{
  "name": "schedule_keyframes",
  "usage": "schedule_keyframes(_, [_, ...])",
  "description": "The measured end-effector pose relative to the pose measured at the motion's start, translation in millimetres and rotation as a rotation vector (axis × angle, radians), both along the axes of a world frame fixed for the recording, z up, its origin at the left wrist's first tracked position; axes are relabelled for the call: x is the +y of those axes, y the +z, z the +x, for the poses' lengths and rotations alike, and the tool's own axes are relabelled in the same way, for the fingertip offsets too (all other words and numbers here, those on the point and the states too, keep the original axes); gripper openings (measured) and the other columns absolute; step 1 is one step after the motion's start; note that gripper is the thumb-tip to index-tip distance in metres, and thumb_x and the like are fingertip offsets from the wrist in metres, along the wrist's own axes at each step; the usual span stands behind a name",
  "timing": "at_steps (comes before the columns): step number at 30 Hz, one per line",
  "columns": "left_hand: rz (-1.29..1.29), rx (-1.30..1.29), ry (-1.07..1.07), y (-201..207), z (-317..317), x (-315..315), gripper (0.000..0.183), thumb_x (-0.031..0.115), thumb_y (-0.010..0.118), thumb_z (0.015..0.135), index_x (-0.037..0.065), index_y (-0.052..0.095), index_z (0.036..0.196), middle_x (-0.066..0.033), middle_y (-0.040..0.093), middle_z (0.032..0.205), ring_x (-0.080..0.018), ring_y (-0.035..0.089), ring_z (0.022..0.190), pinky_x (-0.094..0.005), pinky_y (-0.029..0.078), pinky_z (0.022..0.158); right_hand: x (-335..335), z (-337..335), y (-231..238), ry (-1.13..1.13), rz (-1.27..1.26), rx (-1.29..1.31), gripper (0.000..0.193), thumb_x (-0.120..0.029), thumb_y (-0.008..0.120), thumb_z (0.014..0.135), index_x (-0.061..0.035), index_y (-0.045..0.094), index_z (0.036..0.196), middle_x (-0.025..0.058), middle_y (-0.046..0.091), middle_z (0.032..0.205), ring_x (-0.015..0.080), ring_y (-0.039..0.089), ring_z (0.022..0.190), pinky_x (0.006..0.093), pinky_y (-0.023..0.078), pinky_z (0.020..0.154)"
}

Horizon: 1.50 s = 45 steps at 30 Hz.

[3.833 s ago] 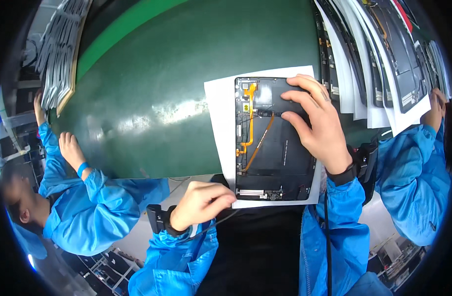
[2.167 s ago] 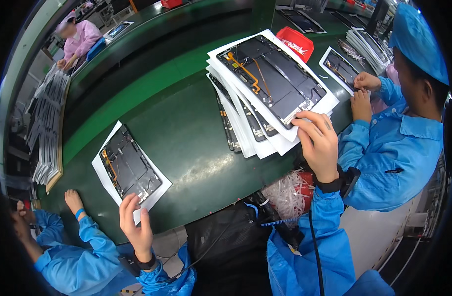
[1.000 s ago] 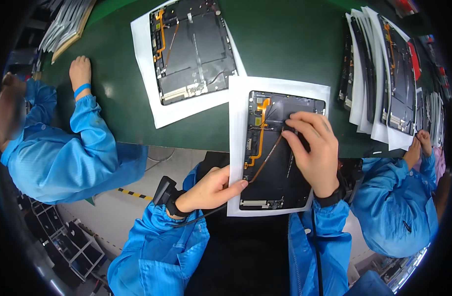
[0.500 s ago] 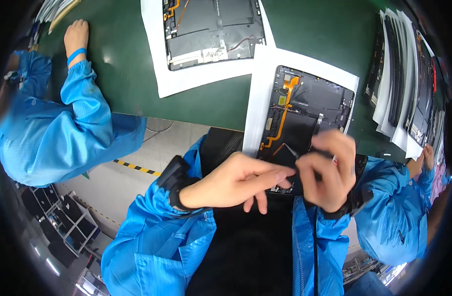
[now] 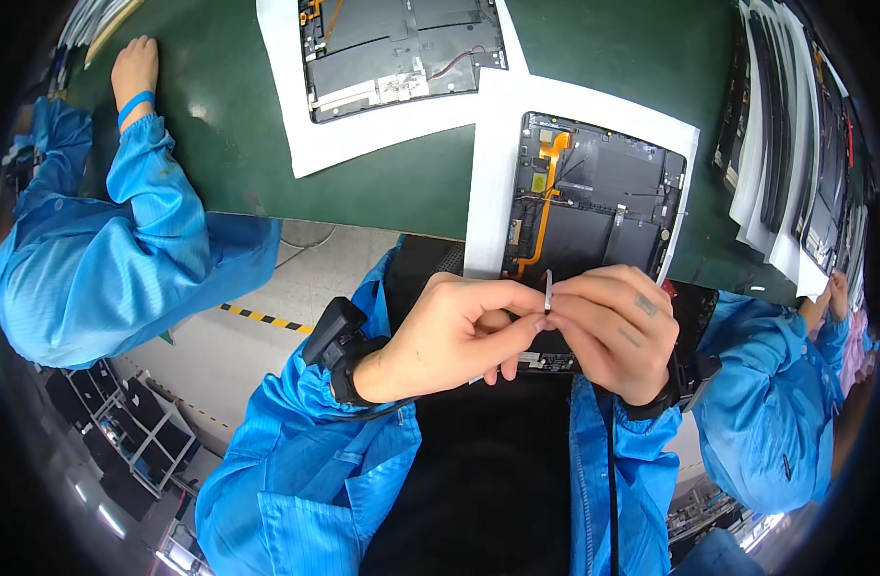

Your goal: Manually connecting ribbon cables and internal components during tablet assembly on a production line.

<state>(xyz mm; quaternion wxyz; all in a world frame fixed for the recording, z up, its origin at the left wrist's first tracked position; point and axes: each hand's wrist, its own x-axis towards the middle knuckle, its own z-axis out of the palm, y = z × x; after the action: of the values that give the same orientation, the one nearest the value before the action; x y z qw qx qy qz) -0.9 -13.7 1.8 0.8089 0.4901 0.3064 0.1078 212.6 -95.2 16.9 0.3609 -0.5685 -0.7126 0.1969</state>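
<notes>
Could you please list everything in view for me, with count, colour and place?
Smooth flat tabletop: one, green, across the top
Flat rectangular electronic panels: two laid singly, black with orange ribbons, under the hands and upper left
Paper sheets: two, white, beneath those panels
Interleaved panel-and-sheet stack: one, black and white, right
Thin narrow strip: one, whitish, at the fingertips
Striped floor tape: black-yellow, left of centre
Metal-framed rack: grey, lower left
Co-workers' sleeved arms: blue, both sides
Strapped wrist devices: two, black, on the person's wrists
Left grip: one, bare, centre, against the strip
Right grip: one, bare, right of centre, pinching the strip
</notes>
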Motion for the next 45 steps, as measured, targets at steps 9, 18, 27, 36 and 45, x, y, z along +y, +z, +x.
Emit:
schedule_keyframes(9, [0.606,-0.015,0.055,-4,2,-2,0.017,-0.006,0.072,0.089,-0.006,0.077,0.105,-0.0136,0.076,0.087,-0.0208,0.073,0.067,-0.0301,0.055,0.058,-4,-10,2,-0.043,0.077,-0.198,0.03,0.001,0.082,0.067,-0.0038,0.077,0.096,0.0064,0.076,0.095,0.024,0.073,0.079,0.0334,0.057,0.064])
schedule_keyframes(18, [0.647,0.019,-0.012,-4,0,3,0.018,-0.005,0.073,0.086,-0.005,0.079,0.103,-0.0148,0.077,0.09,-0.0268,0.075,0.074,-0.0324,0.059,0.064,4,-3,2,-0.215,-0.18,0.108,0.016,0.005,0.074,0.075,-0.0018,0.07,0.088,0.0103,0.075,0.089,0.0278,0.073,0.075,0.0343,0.058,0.067])
schedule_keyframes(27, [0.282,0.048,-0.022,-2,-11,10,0.016,-0.003,0.071,0.094,-0.003,0.078,0.108,-0.0103,0.079,0.089,-0.0137,0.073,0.065,-0.026,0.055,0.056,-65,64,34,-0.627,-0.409,-0.017,0.008,0.007,0.067,0.085,0.0016,0.066,0.09,0.0087,0.072,0.088,0.013,0.063,0.068,0.0278,0.05,0.064])
schedule_keyframes(36, [0.355,0.024,-0.086,6,6,24,0.005,-0.002,0.071,0.097,-0.003,0.075,0.101,-0.0084,0.076,0.086,-0.009,0.07,0.062,-0.0229,0.049,0.048,-66,48,40,-0.366,-0.354,0.004,0.018,0.002,0.087,0.078,-0.0025,0.075,0.09,0.0107,0.076,0.082,0.0244,0.074,0.074,0.0327,0.058,0.069])
schedule_keyframes(45, [0.656,0.023,-0.079,18,3,33,0.011,0.002,0.082,0.089,-0.001,0.076,0.097,-0.0076,0.072,0.086,-0.0149,0.067,0.068,-0.0267,0.05,0.057,4,-4,7,-0.057,-0.007,0.037,0.032,-0.003,0.088,0.074,-0.0016,0.077,0.104,0.0104,0.078,0.1,0.0255,0.076,0.075,0.0336,0.061,0.064])
